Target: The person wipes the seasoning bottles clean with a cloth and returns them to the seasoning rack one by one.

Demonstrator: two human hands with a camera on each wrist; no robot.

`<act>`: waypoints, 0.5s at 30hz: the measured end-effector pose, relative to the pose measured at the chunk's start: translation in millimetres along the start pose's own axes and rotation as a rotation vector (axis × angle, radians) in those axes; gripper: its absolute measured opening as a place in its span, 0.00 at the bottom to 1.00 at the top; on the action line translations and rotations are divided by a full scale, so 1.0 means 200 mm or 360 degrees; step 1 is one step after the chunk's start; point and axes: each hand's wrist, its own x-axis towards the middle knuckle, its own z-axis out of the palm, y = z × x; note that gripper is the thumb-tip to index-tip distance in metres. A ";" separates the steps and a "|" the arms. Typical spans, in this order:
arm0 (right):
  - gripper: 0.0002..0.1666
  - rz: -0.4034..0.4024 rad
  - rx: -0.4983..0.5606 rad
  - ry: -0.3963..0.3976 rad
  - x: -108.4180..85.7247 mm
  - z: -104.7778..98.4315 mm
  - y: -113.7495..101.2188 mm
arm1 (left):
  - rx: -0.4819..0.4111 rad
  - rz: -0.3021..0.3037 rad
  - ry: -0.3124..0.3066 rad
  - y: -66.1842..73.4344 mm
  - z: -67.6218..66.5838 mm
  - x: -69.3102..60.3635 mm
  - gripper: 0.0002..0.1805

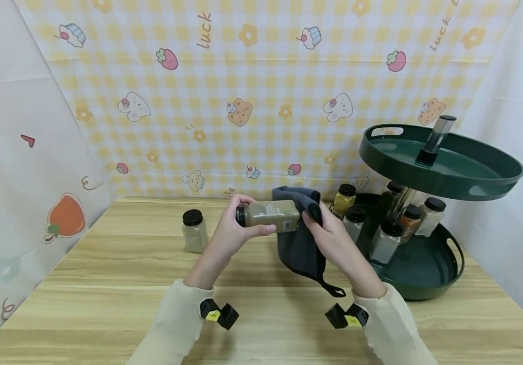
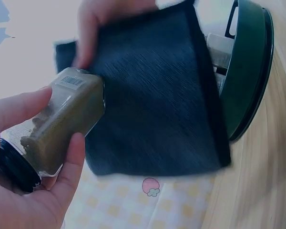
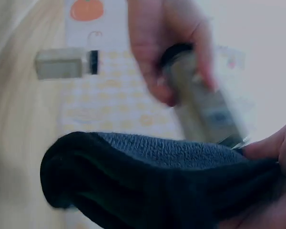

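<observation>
Both forearms reach forward; left hand [image 1: 234, 232] fingers clamp one square-sided, powder-filled jar [image 1: 270, 214], sideways above the wood-grain table [image 1: 106, 289], its base at one fuzzy grey cloth [image 1: 295, 256] pinched by the right hand [image 1: 332, 235]. One upright jar [image 1: 195, 234] stands left; at least six black-lidded jars [image 1: 384, 247] crowd the round green two-tier rack's [image 1: 444, 183] lower level.

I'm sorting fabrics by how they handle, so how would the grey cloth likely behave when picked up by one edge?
The grey cloth is probably floppy, since it droops below the right hand. It is likely light for its size, looking like a thin sheet. Its fuzzy face in the right wrist view suggests it wouldn't slip easily.
</observation>
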 end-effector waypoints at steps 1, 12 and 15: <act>0.24 0.0028 0.0055 -0.0036 0.02 0.00 0.02 | 0.0007 0.0005 -0.0003 0.00 0.00 0.00 0.30; 0.22 -0.0107 -0.0069 0.0150 -0.05 0.00 -0.05 | 0.0136 -0.0033 0.0036 0.00 0.01 -0.01 0.31; 0.22 -0.0174 -0.0093 0.0206 -0.11 -0.01 -0.11 | 0.0133 -0.0041 0.0034 0.00 0.01 0.00 0.32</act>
